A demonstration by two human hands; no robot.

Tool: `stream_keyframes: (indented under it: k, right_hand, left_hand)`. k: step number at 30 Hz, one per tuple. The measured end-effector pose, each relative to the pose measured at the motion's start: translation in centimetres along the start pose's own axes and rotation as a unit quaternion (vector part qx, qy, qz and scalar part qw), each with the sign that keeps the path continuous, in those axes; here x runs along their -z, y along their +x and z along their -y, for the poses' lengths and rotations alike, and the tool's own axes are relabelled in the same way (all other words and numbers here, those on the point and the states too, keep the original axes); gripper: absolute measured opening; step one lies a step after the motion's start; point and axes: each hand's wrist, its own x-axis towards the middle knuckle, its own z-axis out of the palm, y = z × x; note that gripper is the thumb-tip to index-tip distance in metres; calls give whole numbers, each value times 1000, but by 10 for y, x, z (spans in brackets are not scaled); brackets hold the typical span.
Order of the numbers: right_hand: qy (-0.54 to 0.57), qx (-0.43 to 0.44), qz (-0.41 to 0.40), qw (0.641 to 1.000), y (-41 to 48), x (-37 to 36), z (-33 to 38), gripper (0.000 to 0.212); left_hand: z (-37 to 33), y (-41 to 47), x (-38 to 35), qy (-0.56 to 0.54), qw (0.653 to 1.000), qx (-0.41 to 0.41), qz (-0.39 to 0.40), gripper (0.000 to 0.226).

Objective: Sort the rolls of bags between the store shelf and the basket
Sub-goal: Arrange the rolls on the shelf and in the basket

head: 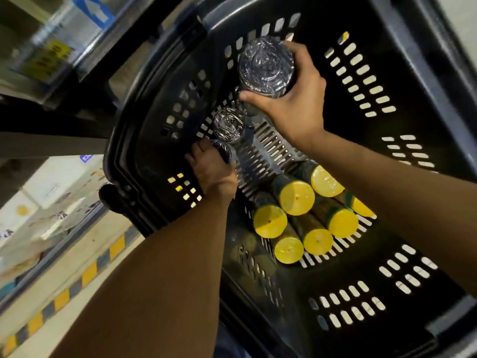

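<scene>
Beside a blurred store shelf (51, 50), a black slotted basket (160, 73) is seen. A clear roll (265, 65) is gripped above it by the right hand (291, 102); a dark roll (222, 149) is clutched inside by the left hand (211, 171). Yellow-ended rolls (296, 197) are stacked at the bottom.

Basket (154, 140): black moulded plastic, slotted, smooth with a dull sheen.
Clear roll (265, 64), 12 o'clock: transparent plastic film, glossy, crinkled, white glints.
Small clear roll (228, 124), 10 o'clock: same glossy film.
Dark roll (222, 149): dark shiny wrap.
Yellow-ended rolls (296, 197), 5 o'clock: matt yellow ends, shiny green wrap on the sides.
</scene>
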Motion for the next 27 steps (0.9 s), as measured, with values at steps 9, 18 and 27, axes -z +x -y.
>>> stream_keyframes:
  k: [9, 18, 27]
  right_hand:
    - [-36, -25, 5, 999, -34, 35, 23, 80]
    - [-22, 9, 52, 998, -92, 109, 129, 76]
    - [15, 117, 133, 984, -168, 205, 310, 63]
  left_hand:
    - [6, -29, 37, -4, 999, -50, -5, 70]
    - [2, -131, 173, -128, 986, -110, 3, 83]
    - [29, -285, 365, -161, 978, -124, -39, 74]
